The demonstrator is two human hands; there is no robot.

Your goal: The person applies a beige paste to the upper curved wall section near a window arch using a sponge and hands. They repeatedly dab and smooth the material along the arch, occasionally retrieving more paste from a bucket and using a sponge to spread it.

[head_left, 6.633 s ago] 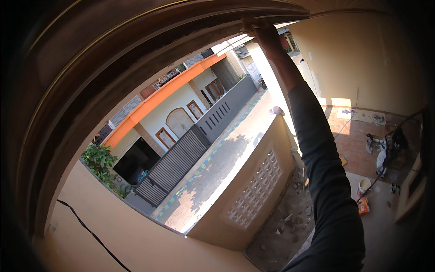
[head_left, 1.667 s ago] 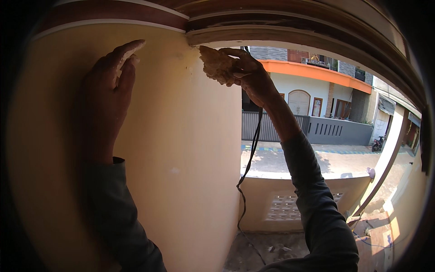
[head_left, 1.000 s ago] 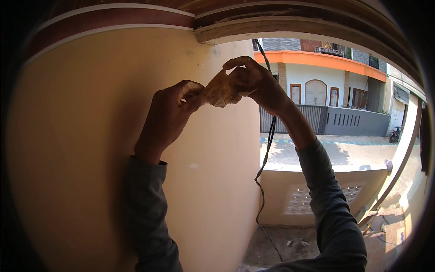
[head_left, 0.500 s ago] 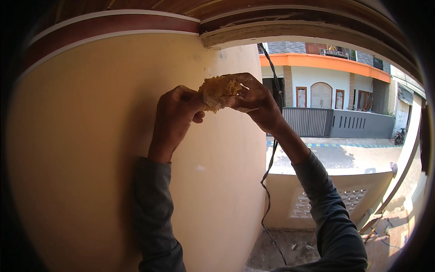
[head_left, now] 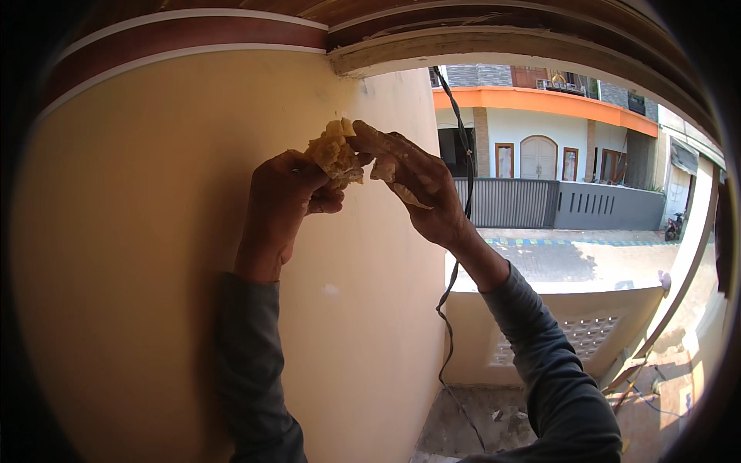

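Raised in front of the wall, my left hand (head_left: 282, 189) pinches a ragged, yellowish, spongy-looking lump (head_left: 333, 157) between thumb and fingers. The lump's exact kind is unclear. My right hand (head_left: 417, 174) is just to its right, fingertips against or very near the lump's right edge. A pale torn fragment (head_left: 384, 168) sits among the right fingers, and another pale sliver (head_left: 411, 197) shows along the underside of that hand. Pale residue coats the right fingers.
The cream wall (head_left: 139, 255) is close behind the left hand. A wooden beam (head_left: 463, 58) runs overhead. Dark twisted cable (head_left: 441, 309) hangs behind the right forearm. Beyond a low wall (head_left: 471, 324) with a pierced panel are a street and a grey gate (head_left: 515, 202).
The right fingers have loosened from the lump and stretched out, with pale fragments among them. Both hands and the lump have shifted slightly left, and the lump has turned.
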